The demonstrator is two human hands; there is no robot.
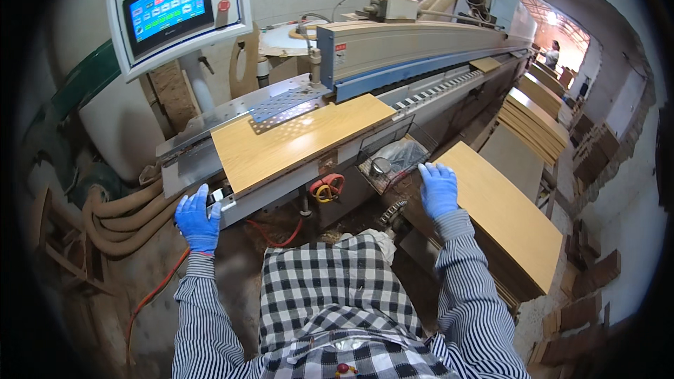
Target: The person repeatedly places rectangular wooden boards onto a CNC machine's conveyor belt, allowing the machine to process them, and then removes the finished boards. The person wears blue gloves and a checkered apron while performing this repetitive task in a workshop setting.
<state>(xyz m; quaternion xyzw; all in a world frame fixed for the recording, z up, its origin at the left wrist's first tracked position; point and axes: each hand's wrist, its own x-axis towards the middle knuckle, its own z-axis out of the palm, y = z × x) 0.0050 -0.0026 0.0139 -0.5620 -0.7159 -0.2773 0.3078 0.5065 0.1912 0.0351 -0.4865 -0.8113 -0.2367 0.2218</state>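
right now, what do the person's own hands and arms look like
The left hand and right hand wear matching blue gloves. Long sleeves with narrow dark-and-white stripes cover both forearms down to the wrists.

Blue gloves (pixel 199 224), striped sleeves (pixel 467 267)

Blue-gloved left grip (pixel 199 221) near a wooden board (pixel 302 144) on the machine (pixel 400 45); blue-gloved right grip (pixel 440 191) at the edge of stacked boards (pixel 509 217); lit screen (pixel 168 10) at upper left
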